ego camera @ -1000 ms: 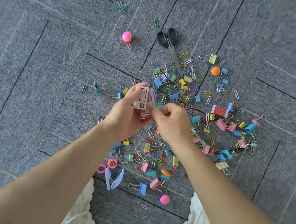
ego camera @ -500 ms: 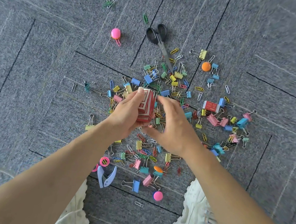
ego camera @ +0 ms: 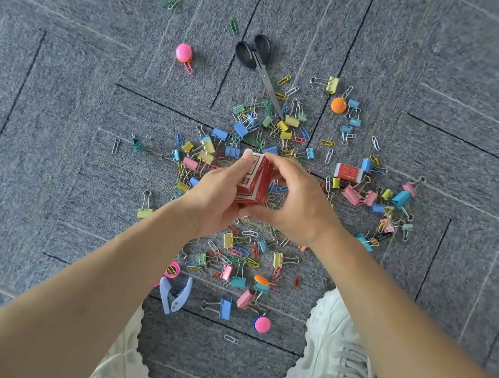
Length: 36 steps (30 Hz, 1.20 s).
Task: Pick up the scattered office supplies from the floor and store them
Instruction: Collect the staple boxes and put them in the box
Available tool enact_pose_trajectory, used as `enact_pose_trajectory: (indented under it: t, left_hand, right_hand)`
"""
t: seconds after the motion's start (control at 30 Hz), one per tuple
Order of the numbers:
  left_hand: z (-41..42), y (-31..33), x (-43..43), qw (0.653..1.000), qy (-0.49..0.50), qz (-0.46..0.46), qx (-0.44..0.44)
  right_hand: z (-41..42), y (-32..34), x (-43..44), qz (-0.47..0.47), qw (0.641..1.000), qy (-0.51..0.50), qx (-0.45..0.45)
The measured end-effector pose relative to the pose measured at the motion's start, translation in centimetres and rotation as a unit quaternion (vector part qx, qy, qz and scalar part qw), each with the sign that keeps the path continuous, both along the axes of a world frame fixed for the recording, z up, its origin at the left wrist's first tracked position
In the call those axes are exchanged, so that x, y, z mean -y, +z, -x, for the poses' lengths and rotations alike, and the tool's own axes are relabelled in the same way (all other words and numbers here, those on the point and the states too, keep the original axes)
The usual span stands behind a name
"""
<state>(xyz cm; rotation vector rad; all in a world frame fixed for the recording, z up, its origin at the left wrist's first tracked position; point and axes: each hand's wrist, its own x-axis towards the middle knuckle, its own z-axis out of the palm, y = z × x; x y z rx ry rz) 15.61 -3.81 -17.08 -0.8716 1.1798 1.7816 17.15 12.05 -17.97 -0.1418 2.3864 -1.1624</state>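
My left hand (ego camera: 212, 198) grips a stack of small red-and-white boxes (ego camera: 256, 182) from the left, thumb on top. My right hand (ego camera: 297, 200) curls round the same stack from the right, fingers over its top and thumb under it. The stack hangs above a scatter of coloured binder clips (ego camera: 219, 133) and paper clips (ego camera: 329, 155) on the grey carpet. Another red-and-white box (ego camera: 348, 172) lies flat to the right. Black scissors (ego camera: 257, 63) lie beyond the pile.
A blue staple remover (ego camera: 174, 296) lies near my left shoe (ego camera: 121, 362); my right shoe (ego camera: 335, 349) is at the lower right. Pink round magnets (ego camera: 183, 52) (ego camera: 262, 324) and orange ones (ego camera: 338, 105) dot the carpet. A pink tape ring (ego camera: 172, 270) sits by the remover.
The boxes have been pressed together into one stack. My right hand moved from pinching at the bottom to wrapping round the stack's right side; both hands lowered slightly.
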Motion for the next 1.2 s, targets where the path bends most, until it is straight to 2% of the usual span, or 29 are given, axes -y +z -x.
enact_pose_trajectory:
  t: [0.17,0.37,0.47,0.57,0.7,0.77,0.83,0.9,1.0,1.2]
  left_hand:
    - [0.1,0.2,-0.5,0.994,-0.086,0.051,-0.051]
    - [0.4,0.8,-0.1,0.991,-0.112,0.005,-0.078]
    - [-0.1,0.9,0.0,0.986,-0.127,0.023,-0.107]
    - [-0.3,0.9,0.0,0.985,-0.119,0.049,-0.115]
    - [-0.4,0.6,0.2,0.978,-0.143,0.071,-0.132]
    - [-0.4,0.2,0.0,0.980,-0.133,0.062,-0.132]
    - [-0.4,-0.2,0.0,0.985,-0.104,0.040,-0.130]
    - [-0.4,-0.5,0.0,0.988,-0.079,0.005,-0.134]
    - [-0.2,-0.4,0.0,0.989,-0.063,-0.019,-0.136]
    - [-0.4,-0.2,0.2,0.991,-0.061,-0.021,-0.120]
  right_hand:
    - [-0.5,-0.2,-0.5,0.001,0.999,-0.027,-0.025]
    - [-0.4,-0.3,-1.0,-0.008,0.998,-0.022,-0.057]
    - [-0.1,0.2,-1.1,-0.015,0.999,0.021,-0.028]
    - [0.8,0.6,-2.8,-0.125,0.988,0.084,0.018]
    - [2.1,-0.7,-7.0,-0.354,0.933,0.052,-0.024]
    - [2.1,-1.7,-8.1,-0.409,0.912,0.041,-0.020]
    - [2.0,-2.4,-8.6,-0.394,0.918,0.033,-0.022]
    - [2.1,-2.4,-8.5,-0.341,0.939,0.011,-0.050]
    - [2.5,-2.2,-7.9,-0.256,0.958,-0.082,-0.098]
    - [1.7,-3.3,-6.8,-0.277,0.958,-0.078,-0.006]
